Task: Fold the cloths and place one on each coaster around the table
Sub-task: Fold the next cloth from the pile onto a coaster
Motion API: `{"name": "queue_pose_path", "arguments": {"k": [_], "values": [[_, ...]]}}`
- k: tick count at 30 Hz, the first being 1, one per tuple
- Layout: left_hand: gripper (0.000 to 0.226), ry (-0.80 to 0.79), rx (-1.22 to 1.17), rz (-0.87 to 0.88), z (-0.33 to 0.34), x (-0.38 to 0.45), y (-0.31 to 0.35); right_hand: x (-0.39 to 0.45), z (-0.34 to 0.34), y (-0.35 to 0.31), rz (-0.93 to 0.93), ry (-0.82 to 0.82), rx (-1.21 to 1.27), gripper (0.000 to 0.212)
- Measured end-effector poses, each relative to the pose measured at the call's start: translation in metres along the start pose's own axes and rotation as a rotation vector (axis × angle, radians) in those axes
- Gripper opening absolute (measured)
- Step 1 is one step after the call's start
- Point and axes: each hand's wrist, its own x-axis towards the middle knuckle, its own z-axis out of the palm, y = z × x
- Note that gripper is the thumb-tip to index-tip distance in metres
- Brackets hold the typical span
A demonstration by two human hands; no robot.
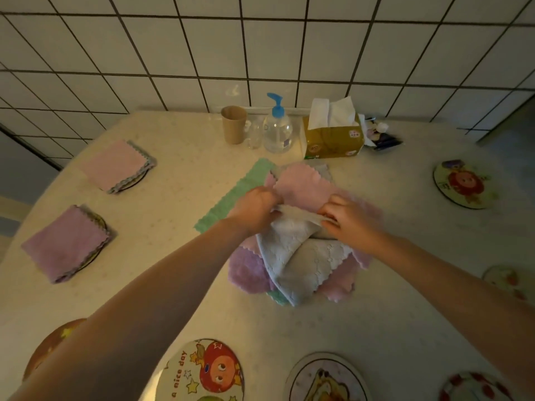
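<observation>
Landmark: cloth pile mid-table.

Hidden / cut off:
- Both hands blurred. Left hand and right hand each pinch the top edge of the grey cloth; fingers closed on fabric, fingertips partly buried in folds.
- Grey cloth hangs off that edge and drapes over the pile, one corner folded across itself.
- Under it: pink cloth on the far side, purple cloth on the near left, green cloth sticking out left. How many cloths sit in the pile cannot be told.
- Far left of pile: folded pink cloth covers its coaster, only a dark rim arc shows. Near left: folded purple cloth, same, rim only.
- Near edge, below pile: "nice day" coaster cut by the frame; its neighbour, the pale coaster, also cut, picture unreadable. Left forearm hides most of the brown coaster.
- Right of pile: cartoon coaster, bare, fully visible. Two more at the right edge, blurred.
- Small dark items behind the tissue pack: cannot identify.

Writing:
- "a nice day" on the near coaster. Tissue pack print too small to read.

Containers, all beyond pile by the tiled wall:
- Brown cup, contents not visible.
- Clear pump bottle, blue pump, clear liquid level hard to tell.
- Yellow tissue pack, white tissues pulled up out the top.
</observation>
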Motion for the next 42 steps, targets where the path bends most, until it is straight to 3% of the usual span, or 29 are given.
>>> {"name": "queue_pose_path", "arguments": {"k": [3, 5, 8, 12, 15, 19, 23, 26, 29, 32, 36, 38, 42], "values": [[0.011, 0.165, -0.073, -0.028, -0.022, -0.033, -0.004, -0.012, -0.007, -0.008, 0.053, -0.053, -0.096, 0.014], [0.009, 0.241, -0.141, -0.046, -0.039, -0.059, -0.008, -0.015, -0.018, -0.024, 0.087, 0.023, -0.005, 0.006], [0.006, 0.319, -0.217, -0.099, -0.061, -0.100, -0.010, -0.008, -0.036, -0.058, 0.144, 0.090, 0.161, 0.023], [0.003, 0.322, -0.265, -0.233, -0.092, -0.161, -0.025, 0.008, -0.048, -0.125, -0.004, 0.147, 0.284, 0.038], [0.011, 0.196, -0.296, -0.295, -0.112, -0.208, -0.044, 0.020, -0.048, -0.165, -0.058, 0.053, 0.367, 0.039], [0.018, -0.110, -0.422, -0.404, -0.130, -0.276, -0.067, 0.028, -0.039, -0.209, -0.099, -0.352, 0.408, 0.030], [0.026, -0.464, -0.730, -0.577, -0.140, -0.333, -0.087, 0.028, -0.028, -0.240, 0.109, -0.727, 0.611, 0.024], [0.032, -0.616, -1.075, -0.584, -0.147, -0.369, -0.104, 0.035, -0.019, -0.256, 0.256, -0.911, 0.861, 0.051], [0.020, -0.543, -1.324, -0.615, -0.149, -0.385, -0.118, 0.049, -0.006, -0.261, 0.340, -0.934, 0.991, 0.060], [0.027, -0.395, -1.354, -0.721, -0.137, -0.387, -0.135, 0.060, 0.014, -0.260, 0.360, -0.904, 0.944, 0.034], [0.028, -0.139, -1.052, -0.923, -0.091, -0.380, -0.158, 0.066, 0.070, -0.247, 0.331, -0.642, 0.539, 0.020], [0.023, 0.012, -0.897, -1.029, -0.061, -0.374, -0.169, 0.067, 0.098, -0.237, 0.311, -0.591, 0.404, 0.007], [0.018, 0.054, -0.655, -1.108, -0.017, -0.363, -0.187, 0.072, 0.135, -0.221, 0.304, -0.487, 0.256, 0.022]]}}
